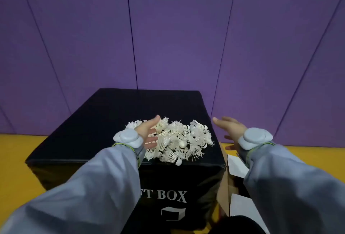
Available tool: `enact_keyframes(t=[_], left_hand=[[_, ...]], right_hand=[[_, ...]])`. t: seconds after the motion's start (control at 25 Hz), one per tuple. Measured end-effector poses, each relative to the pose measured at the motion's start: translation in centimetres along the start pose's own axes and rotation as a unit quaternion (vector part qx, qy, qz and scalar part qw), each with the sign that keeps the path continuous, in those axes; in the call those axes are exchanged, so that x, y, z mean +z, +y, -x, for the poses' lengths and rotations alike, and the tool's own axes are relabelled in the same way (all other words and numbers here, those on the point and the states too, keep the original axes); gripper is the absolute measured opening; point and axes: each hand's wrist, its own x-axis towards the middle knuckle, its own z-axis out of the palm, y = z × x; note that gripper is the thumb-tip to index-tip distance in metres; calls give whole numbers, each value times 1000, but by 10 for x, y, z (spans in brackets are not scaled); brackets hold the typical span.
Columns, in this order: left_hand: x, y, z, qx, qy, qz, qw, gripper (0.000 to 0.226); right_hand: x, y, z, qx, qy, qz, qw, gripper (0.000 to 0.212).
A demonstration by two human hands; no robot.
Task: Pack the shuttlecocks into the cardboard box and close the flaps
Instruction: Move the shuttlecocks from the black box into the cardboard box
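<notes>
A heap of several white feather shuttlecocks (179, 140) lies on the near right part of a big black box's top (112, 121). My left hand (149, 131) rests against the heap's left side, fingers spread, holding nothing. My right hand (229, 129) hovers open just past the black box's right edge, apart from the heap. The brown cardboard box (224, 190) stands on the floor to the right of the black box, below my right arm; only an upright flap and white paper at its opening show.
The black box has "BOX" printed in white on its front face (171, 196). It stands on a yellow floor (16, 159) against a purple panelled wall (177, 37). Grey wrist devices sit on both my sleeves.
</notes>
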Motion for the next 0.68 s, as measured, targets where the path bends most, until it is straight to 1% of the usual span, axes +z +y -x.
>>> enact_keyframes(t=[0.08,0.16,0.24,0.36,0.4,0.48,0.56,0.6,0.68], left_hand=[[-5,-11,8,23,23,-32,999,66],[-11,-30,10,31,30,-48,998,73],[-15,-44,7,47,47,-100,993,82],[-17,-57,7,86,105,-244,960,93],[-17,-58,8,88,107,-283,949,95],[-13,-62,3,72,84,-351,930,96],[-9,-66,0,66,72,-427,899,94],[-6,-67,-3,68,77,-454,885,93],[-2,-67,-10,73,85,-473,874,90]], right_hand=[[8,8,12,-9,-17,35,999,65],[18,22,19,-1,-49,69,996,60],[31,31,19,4,-63,74,995,57],[43,39,18,2,-75,73,995,55],[46,40,17,-2,-86,79,993,56],[55,45,9,7,-101,94,990,59],[63,47,4,13,-102,103,989,62],[67,48,1,14,-101,103,989,63],[74,50,-7,23,-107,108,988,65]])
